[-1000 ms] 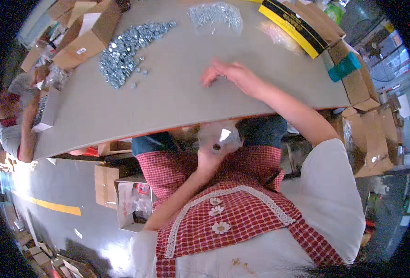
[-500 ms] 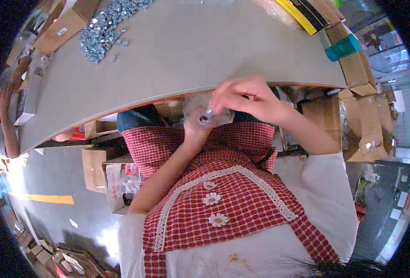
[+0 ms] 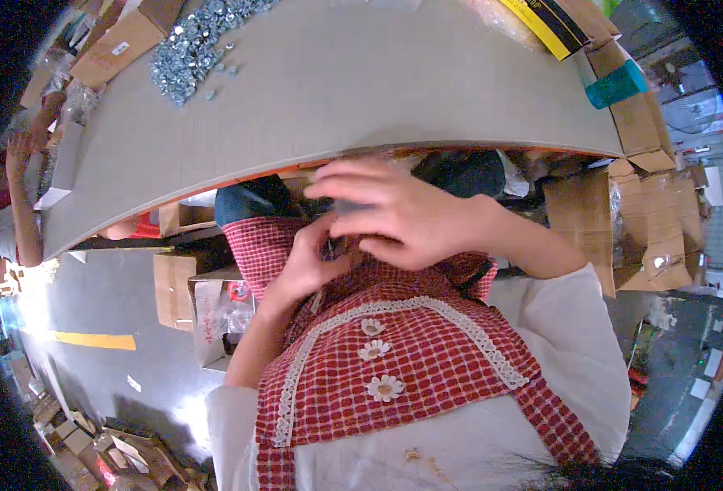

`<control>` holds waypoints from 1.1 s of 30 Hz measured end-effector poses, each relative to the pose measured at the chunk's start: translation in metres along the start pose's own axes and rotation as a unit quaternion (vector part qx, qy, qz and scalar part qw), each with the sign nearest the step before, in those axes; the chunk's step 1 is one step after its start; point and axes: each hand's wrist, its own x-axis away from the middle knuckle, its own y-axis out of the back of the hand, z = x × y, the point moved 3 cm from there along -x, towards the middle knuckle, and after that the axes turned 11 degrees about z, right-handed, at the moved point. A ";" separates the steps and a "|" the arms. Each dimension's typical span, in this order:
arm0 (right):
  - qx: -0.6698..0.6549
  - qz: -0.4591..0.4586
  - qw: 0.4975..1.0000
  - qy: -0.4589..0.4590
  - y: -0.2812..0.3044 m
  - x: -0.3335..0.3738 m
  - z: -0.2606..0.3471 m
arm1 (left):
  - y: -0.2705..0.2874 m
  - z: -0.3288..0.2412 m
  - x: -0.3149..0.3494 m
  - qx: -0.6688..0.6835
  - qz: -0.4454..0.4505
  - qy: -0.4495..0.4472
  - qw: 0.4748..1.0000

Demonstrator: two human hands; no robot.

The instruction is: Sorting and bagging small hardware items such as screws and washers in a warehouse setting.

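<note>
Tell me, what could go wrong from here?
The left hand and right hand are over the lap, not the table, so anything dropped could reach the floor.

The loose pile of metal parts has stray pieces beside it, so a bump might scatter more.

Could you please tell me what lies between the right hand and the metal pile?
In the head view, the table's front edge, then grey tabletop, then a few loose metal pieces lie between the right hand and the pile.
</note>
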 end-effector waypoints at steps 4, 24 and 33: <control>-0.003 -0.043 0.997 0.060 -0.010 -0.020 0.009 | 0.006 -0.046 0.025 -0.050 -0.021 -0.061 0.997; -0.034 -0.232 0.960 -0.152 0.063 0.039 0.005 | 0.000 -0.148 -0.063 -0.243 -0.142 -0.204 0.938; -0.118 -0.212 0.953 -0.182 0.072 0.108 0.016 | -0.030 -0.140 -0.103 -0.109 -0.050 -0.219 0.968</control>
